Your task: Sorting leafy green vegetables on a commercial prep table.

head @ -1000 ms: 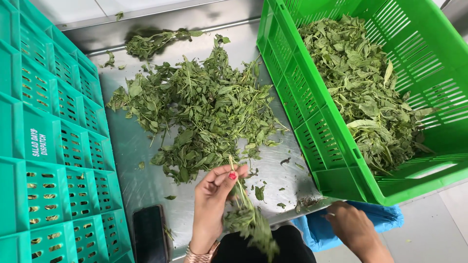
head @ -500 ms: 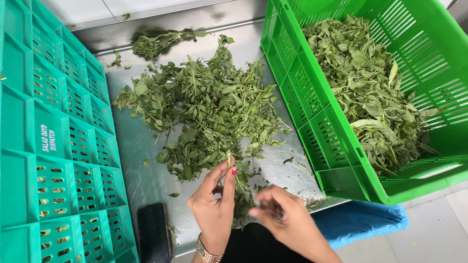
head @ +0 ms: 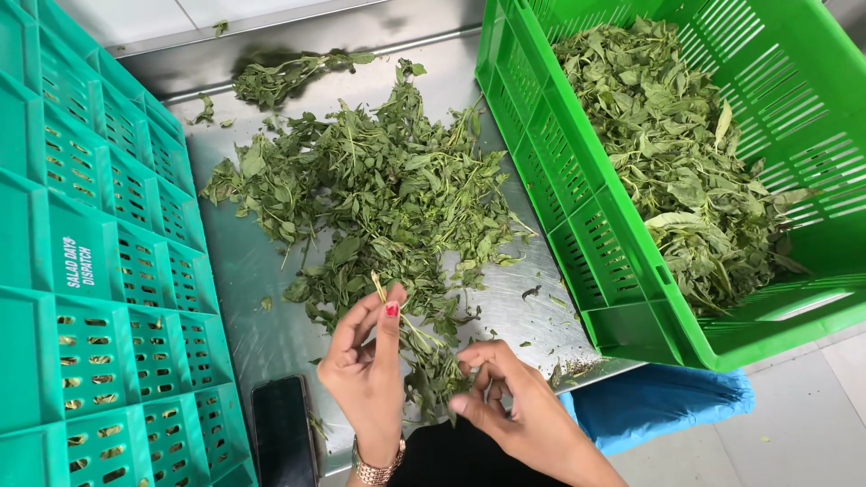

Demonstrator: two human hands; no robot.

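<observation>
My left hand [head: 365, 365] pinches the pale cut end of a leafy herb sprig [head: 422, 347] near the front edge of the steel table [head: 262, 334]. My right hand [head: 510, 397] has its fingertips closed on the leaves lower down the same sprig. Just beyond both hands lies a loose pile of green herb sprigs [head: 379, 189], spread over the middle of the table. To the right stands a bright green slotted crate [head: 622, 243], tilted, holding a heap of picked leaves [head: 686, 153].
A teal slotted crate [head: 90, 271] fills the left side. A black phone [head: 282, 433] lies flat by the table's front edge beside my left wrist. A blue plastic bag [head: 658, 401] sits below the table edge at right. A smaller herb clump [head: 280, 79] lies at the back.
My right hand has come up from below the table edge to the sprig that my left hand holds, and its fingers have closed on the leaves. The view has shifted slightly.
</observation>
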